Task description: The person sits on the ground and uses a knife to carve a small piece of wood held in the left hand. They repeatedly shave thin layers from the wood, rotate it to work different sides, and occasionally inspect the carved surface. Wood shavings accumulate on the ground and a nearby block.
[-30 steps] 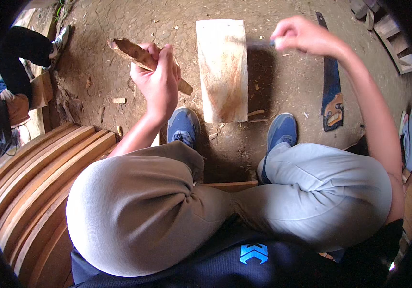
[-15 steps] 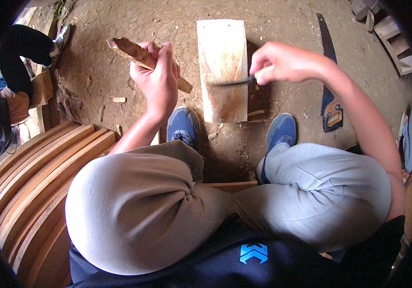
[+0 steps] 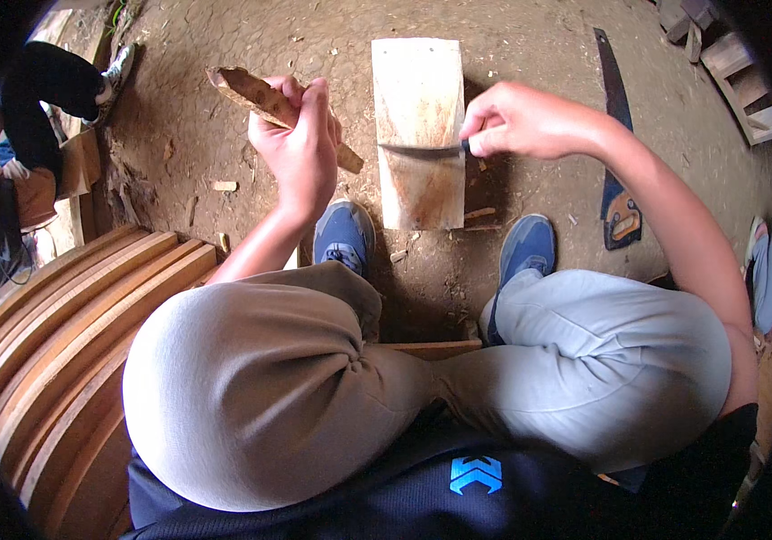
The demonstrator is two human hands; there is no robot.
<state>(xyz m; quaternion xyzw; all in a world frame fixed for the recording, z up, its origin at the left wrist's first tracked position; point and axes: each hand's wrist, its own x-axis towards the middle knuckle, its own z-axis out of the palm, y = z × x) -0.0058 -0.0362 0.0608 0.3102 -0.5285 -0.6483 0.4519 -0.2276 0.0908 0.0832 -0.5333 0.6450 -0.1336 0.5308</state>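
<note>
My left hand (image 3: 300, 135) is closed round a rough, split stick of wood (image 3: 255, 93), tilted with its thick end up and to the left. My right hand (image 3: 516, 121) pinches the dark end of a thin, slightly curved dark blade (image 3: 422, 154). The blade lies crosswise over a pale wooden block (image 3: 418, 94), whose near half is stained brown. From this angle I cannot tell whether the blade touches the wood. The block sits on the ground in front of my feet, between my two hands.
A handsaw (image 3: 618, 171) lies on the dirt floor beyond my right forearm. Stacked curved wooden boards (image 3: 89, 333) stand at my left. Another person's dark-clothed leg (image 3: 39, 99) is at the far left. A wooden frame (image 3: 741, 85) stands at the far right; wood chips (image 3: 224, 186) litter the floor.
My right hand and the blade have shifted slightly left and up, and the blade now spans the block more fully. My left hand with the stick has moved slightly right.
</note>
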